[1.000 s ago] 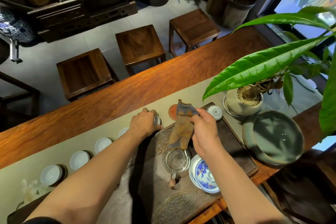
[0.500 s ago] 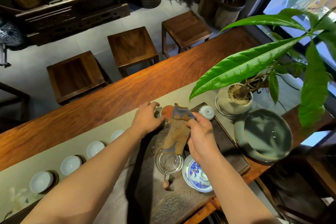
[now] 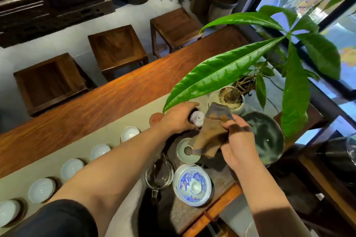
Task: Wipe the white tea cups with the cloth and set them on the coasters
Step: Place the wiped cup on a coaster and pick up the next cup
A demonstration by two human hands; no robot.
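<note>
Gripping a white lidded piece [image 3: 196,119], the left hand [image 3: 177,119] faces the right hand [image 3: 238,144] clutching the cloth [image 3: 210,132].

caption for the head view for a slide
Left hand grips a white cup beside the cloth held in the right hand.

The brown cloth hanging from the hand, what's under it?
Under the brown cloth sits a pale green round saucer with a dark centre. The cloth covers its right edge, so that part is hidden.

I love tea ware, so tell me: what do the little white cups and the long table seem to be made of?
White cups: likely glazed porcelain, with a glossy, pale sheen. Table: apparently solid wood, reddish-brown, with visible grain and a smooth polished shine.
</note>
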